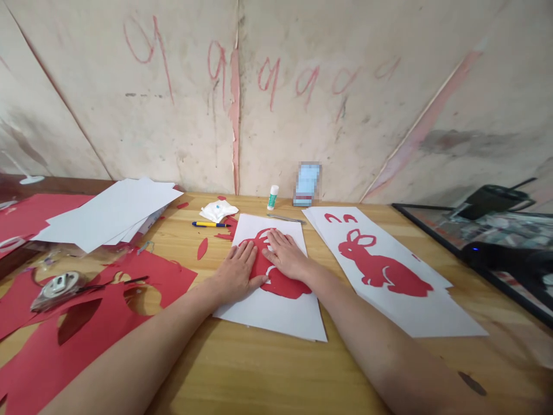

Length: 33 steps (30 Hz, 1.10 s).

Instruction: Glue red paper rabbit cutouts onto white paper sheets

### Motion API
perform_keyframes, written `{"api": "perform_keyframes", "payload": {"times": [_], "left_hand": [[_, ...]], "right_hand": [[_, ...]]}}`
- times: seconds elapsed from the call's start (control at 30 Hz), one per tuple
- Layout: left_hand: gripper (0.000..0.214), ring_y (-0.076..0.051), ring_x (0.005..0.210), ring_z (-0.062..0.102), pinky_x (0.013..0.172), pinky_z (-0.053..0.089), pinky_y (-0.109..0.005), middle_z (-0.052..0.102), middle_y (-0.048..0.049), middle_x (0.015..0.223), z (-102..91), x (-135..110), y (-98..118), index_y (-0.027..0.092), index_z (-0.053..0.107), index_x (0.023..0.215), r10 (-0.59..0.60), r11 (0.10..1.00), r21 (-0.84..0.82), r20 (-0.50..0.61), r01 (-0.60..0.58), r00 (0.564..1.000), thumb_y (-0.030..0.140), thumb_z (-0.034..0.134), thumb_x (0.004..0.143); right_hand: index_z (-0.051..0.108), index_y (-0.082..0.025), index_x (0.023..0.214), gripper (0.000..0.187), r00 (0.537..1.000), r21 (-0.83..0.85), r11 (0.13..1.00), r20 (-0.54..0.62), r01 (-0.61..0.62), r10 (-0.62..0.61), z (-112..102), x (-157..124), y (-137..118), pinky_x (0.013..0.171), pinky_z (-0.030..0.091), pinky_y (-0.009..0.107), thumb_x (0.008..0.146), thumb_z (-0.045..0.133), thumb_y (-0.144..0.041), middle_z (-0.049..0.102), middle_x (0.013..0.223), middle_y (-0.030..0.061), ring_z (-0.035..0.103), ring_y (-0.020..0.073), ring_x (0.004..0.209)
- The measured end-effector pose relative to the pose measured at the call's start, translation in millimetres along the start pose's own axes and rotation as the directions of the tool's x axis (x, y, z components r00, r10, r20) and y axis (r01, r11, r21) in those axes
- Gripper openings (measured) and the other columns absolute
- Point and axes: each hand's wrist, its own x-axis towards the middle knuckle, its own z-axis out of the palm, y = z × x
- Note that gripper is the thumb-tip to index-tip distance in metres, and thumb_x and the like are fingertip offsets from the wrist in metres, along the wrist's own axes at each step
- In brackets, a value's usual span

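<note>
A red paper rabbit cutout (287, 286) lies on a white sheet of paper (259, 313) in front of me. My left hand (237, 268) rests flat on the rabbit's left side, fingers stretched out. Flat over its upper middle lies my right hand (285, 253), its fingers also extended. Between them the two hands hide much of the head and body. To the right, a second red rabbit cutout (389, 270) lies in full view on white paper (415, 320), with small curved red pieces (332, 218) above it.
A glue stick (272, 199) and a propped phone (307, 184) stand by the wall. Tweezers (286, 219), a yellow-blue pen (209, 225) and a tissue (218, 210) lie nearby. Red paper scraps (56, 369), a tape measure (63, 286) and white sheets (112, 210) cover the left.
</note>
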Motion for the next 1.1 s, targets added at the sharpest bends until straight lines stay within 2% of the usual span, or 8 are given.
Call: {"api": "perform_keyframes", "payload": {"times": [0.1,0.27,0.37,0.47,0.77,0.87,0.97,1.1], "left_hand": [[0.083,-0.031,0.149,0.015,0.120,0.017,-0.051,0.019,-0.0204,0.159,-0.9,0,1,0.003,0.026,0.152,0.005,1.000,0.017,-0.002,-0.005,1.000,0.065,0.029,0.096],[0.084,-0.032,0.149,0.015,0.120,0.017,-0.050,0.018,-0.0201,0.160,4.0,1,-2,0.003,0.026,0.152,0.007,0.999,0.035,-0.013,-0.006,1.000,0.065,0.028,0.096],[0.084,-0.033,0.148,0.019,0.119,0.020,-0.051,0.023,-0.0205,0.158,9.4,2,-5,0.005,0.029,0.151,0.029,0.999,0.023,-0.070,-0.028,0.997,0.067,0.029,0.095],[0.083,-0.033,0.147,0.022,0.118,0.023,-0.051,0.027,-0.0205,0.157,13.0,2,-7,0.007,0.031,0.151,0.044,0.999,0.016,-0.117,-0.042,0.992,0.068,0.030,0.094],[0.084,-0.032,0.148,0.018,0.119,0.020,-0.049,0.024,-0.0205,0.158,11.6,1,-6,0.005,0.029,0.151,0.031,0.999,0.030,-0.083,-0.028,0.996,0.067,0.029,0.095],[0.083,-0.032,0.148,0.018,0.120,0.020,-0.049,0.023,-0.0208,0.158,12.3,1,-6,0.005,0.030,0.151,0.030,0.999,0.038,-0.087,-0.027,0.996,0.066,0.031,0.095],[0.081,-0.033,0.148,0.020,0.119,0.021,-0.051,0.025,-0.0215,0.158,13.3,2,-6,0.005,0.033,0.150,0.030,0.999,0.026,-0.095,-0.028,0.995,0.064,0.034,0.095],[0.079,-0.034,0.148,0.020,0.118,0.021,-0.052,0.025,-0.0218,0.158,14.7,2,-6,0.005,0.035,0.149,0.039,0.999,0.015,-0.099,-0.038,0.994,0.063,0.036,0.095]], "right_hand": [[0.016,-0.004,0.155,0.085,1.000,-0.020,1.000,0.025,-0.001,0.002,2,1,4,0.121,0.007,0.042,0.095,0.011,-0.065,0.011,0.163,0.0139,0.005,0.0229,0.151],[0.018,-0.007,0.155,0.081,1.000,0.015,1.000,-0.004,-0.002,0.002,0,2,3,0.121,0.009,0.043,0.097,0.010,-0.062,0.013,0.163,0.0137,0.007,0.0222,0.151],[0.018,-0.008,0.156,0.079,0.998,0.028,0.999,-0.050,-0.024,0.025,-1,5,3,0.120,0.008,0.044,0.097,0.010,-0.061,0.012,0.163,0.0134,0.006,0.0225,0.151],[0.018,-0.011,0.156,0.077,0.999,0.004,0.999,-0.039,-0.035,0.035,0,9,5,0.120,0.009,0.046,0.097,0.010,-0.060,0.014,0.163,0.0127,0.007,0.0232,0.151],[0.016,-0.010,0.156,0.078,0.998,-0.015,0.999,-0.035,-0.047,0.046,1,9,3,0.120,0.009,0.047,0.097,0.011,-0.061,0.014,0.163,0.0118,0.008,0.0227,0.151],[0.016,-0.011,0.156,0.078,0.997,-0.019,0.999,-0.067,0.029,-0.030,0,7,-2,0.121,0.005,0.048,0.097,0.009,-0.061,0.012,0.164,0.0098,0.005,0.0227,0.151],[0.018,-0.013,0.156,0.080,0.991,-0.016,0.991,-0.014,0.132,-0.132,0,6,-7,0.121,0.005,0.047,0.096,0.005,-0.064,0.015,0.163,0.0085,0.006,0.0227,0.151],[0.017,-0.013,0.156,0.082,0.988,-0.015,0.988,0.032,0.153,-0.153,3,6,-9,0.120,0.008,0.049,0.095,0.003,-0.065,0.017,0.163,0.0090,0.007,0.0243,0.151]]}}
